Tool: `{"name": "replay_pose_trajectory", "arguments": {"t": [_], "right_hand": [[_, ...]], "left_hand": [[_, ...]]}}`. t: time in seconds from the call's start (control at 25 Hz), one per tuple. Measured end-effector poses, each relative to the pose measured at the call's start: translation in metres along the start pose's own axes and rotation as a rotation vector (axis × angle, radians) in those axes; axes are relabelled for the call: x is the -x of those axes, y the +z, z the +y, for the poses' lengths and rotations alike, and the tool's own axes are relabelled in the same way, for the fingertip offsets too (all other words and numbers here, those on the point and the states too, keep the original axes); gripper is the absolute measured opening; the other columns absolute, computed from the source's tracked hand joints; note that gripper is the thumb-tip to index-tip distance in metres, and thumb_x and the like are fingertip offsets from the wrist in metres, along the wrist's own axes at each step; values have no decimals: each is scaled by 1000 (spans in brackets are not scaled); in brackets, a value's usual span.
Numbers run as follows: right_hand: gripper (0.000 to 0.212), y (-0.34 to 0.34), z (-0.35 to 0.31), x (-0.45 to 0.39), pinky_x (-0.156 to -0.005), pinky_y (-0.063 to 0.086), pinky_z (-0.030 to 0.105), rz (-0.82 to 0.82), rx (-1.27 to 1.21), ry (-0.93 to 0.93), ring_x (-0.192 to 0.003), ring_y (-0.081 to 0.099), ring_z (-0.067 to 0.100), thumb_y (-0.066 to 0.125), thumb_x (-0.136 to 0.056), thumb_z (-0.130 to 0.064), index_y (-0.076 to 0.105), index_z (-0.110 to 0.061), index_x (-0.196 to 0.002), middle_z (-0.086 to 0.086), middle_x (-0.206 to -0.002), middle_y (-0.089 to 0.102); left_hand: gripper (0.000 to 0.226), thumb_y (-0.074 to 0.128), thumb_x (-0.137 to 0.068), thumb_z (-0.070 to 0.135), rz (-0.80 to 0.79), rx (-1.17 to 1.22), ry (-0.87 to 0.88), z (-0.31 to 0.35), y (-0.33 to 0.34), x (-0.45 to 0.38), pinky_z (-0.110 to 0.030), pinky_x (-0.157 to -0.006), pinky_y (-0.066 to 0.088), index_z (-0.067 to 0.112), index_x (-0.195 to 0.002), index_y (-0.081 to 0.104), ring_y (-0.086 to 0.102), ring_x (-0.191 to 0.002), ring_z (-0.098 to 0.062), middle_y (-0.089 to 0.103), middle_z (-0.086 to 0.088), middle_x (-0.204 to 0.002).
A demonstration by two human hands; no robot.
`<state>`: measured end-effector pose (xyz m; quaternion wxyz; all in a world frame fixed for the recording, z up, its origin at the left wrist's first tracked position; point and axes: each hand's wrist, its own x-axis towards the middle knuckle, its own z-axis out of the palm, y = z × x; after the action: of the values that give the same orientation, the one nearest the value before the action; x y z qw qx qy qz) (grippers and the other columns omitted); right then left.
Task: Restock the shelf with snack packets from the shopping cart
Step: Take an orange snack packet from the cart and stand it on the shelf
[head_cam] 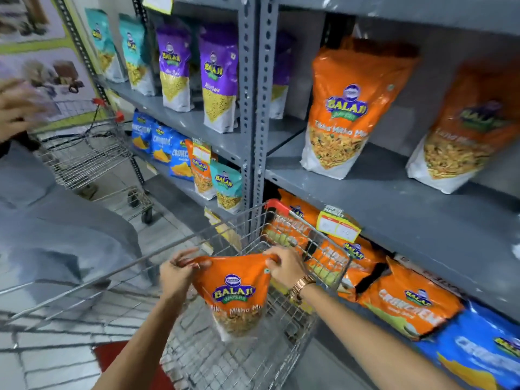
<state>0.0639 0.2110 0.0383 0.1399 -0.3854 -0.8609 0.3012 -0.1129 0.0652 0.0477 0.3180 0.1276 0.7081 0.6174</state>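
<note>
Orange packet [235, 291] ×1 | left hand [177, 273], right hand [284, 266] pinching | cart [225, 358] ×1

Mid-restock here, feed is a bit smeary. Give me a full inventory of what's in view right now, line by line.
Held packet: one, orange, above the near cart, gripped at both top corners.
Near cart: one, wire, red-handled, against the rack.
Far cart: one, wire, back left.
Shelf rack: grey metal, several tiers.
Orange pouches: two, upright, middle tier right.
Purple pouches: at least three, same tier, left bay.
Teal pouches: two, far left.
Blue packets: about three, lower left.
Orange packets: several, lowest tier right; exact count unclear.
Price tag: one, yellow, on the shelf edge.
Left hand: fingers pinch one corner.
Right hand: pinches the other; gold watch.
</note>
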Motion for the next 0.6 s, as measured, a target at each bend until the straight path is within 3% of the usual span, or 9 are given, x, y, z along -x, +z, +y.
{"name": "replay_pose_trajectory", "arguments": {"t": [0.08,0.24,0.4,0.48,0.6], "right_hand": [[22,-38,-3,6,-53,45,22,166,-138,22,-53,54,5,52,-77,-18,67,-2,-75,8,-62,65],[50,-115,-8,9,-53,36,14,520,-338,-36,-58,54,-4,44,-66,-40,67,2,-82,9,-68,66],[18,-200,-13,4,-47,35,6,734,-416,-89,-50,53,-6,49,-73,-21,61,-8,-75,-12,-54,52],[17,-245,-11,5,-48,35,4,854,-369,-148,-53,52,-12,49,-75,-17,62,-6,-78,-17,-56,49],[17,-298,0,12,-51,35,3,1017,-275,-170,-59,53,-12,50,-78,-15,63,-5,-80,-14,-59,51]], "left_hand": [[42,70,-62,-15,-64,56,66,36,28,6,-12,-47,53,9,-96,64,64,-58,-8,70,9,-53],[38,67,-63,-16,-161,133,238,111,88,22,-17,-45,52,16,-83,63,62,-57,-4,69,9,-65],[42,73,-59,-12,-267,211,368,187,150,31,-15,-42,49,25,-76,63,60,-49,-4,69,12,-53],[41,73,-59,-13,-321,238,445,223,185,36,-14,-42,48,23,-75,63,60,-48,-1,68,11,-54],[38,76,-57,-9,-406,235,541,259,239,45,-17,-49,52,22,-74,63,64,-57,-4,68,-1,-74]]}}
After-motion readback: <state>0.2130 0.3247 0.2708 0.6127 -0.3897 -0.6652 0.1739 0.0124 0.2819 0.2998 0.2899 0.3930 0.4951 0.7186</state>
